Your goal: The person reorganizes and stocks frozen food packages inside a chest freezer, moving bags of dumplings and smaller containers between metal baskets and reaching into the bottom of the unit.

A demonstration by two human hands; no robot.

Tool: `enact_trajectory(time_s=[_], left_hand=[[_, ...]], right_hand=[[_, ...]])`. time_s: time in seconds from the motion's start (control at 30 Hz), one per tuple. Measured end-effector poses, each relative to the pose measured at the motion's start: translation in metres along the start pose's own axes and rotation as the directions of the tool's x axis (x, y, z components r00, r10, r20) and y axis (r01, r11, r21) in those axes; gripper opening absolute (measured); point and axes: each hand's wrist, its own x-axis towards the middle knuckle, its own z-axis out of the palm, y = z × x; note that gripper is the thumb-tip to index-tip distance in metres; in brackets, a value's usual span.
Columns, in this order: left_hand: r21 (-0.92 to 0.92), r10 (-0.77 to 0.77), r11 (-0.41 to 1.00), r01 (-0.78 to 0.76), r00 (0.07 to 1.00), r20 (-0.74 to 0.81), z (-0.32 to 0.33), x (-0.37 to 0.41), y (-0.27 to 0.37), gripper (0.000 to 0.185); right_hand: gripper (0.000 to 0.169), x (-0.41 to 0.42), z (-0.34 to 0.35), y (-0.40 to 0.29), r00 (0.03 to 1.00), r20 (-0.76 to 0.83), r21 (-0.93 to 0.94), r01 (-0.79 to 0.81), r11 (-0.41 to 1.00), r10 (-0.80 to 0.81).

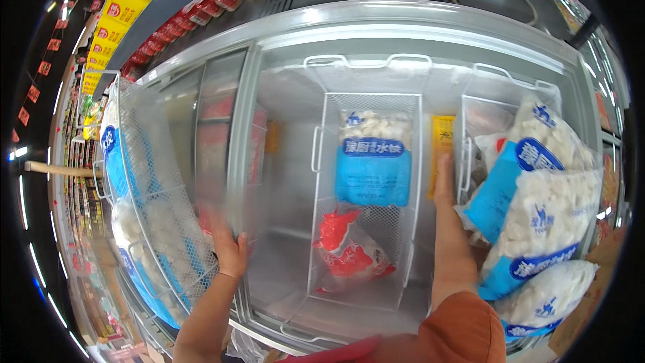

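My left hand is blurred, at the frame of the sliding glass lid and beside a tilted white wire basket of bagged dumplings. Its grip is unclear. My right hand reaches into the chest freezer, between two baskets and by a yellow label. I cannot tell whether it grips anything. In the middle wire basket lie a blue-and-white bag of frozen dumplings and a red-and-clear bag. Big dumpling bags are piled over the right-hand basket.
The freezer's rim runs along the back. Behind it, red jars line a ledge below yellow signs. Red packages show through the glass. A cardboard box stands at the right. Stocked shelves fill the far left.
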Motion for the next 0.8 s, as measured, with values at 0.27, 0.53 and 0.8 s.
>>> enact_trajectory(time_s=[0.27,0.53,0.8], left_hand=[[0.026,-0.038,0.999,0.037,0.999,0.027,0.004,0.002,0.002,0.063],[0.016,-0.040,0.999,0.040,0.999,0.027,-0.001,0.005,0.007,0.063],[0.015,0.013,1.000,-0.012,0.999,-0.035,0.005,0.001,0.002,0.065]], right_hand=[[0.076,-0.007,0.065,0.002,0.994,0.035,-0.359,-0.082,0.930,0.101],[0.073,-0.024,0.049,-0.028,1.000,-0.008,-0.378,-0.007,0.926,0.005],[0.075,-0.032,0.072,-0.015,0.977,0.090,-0.286,-0.163,0.944,0.196]])
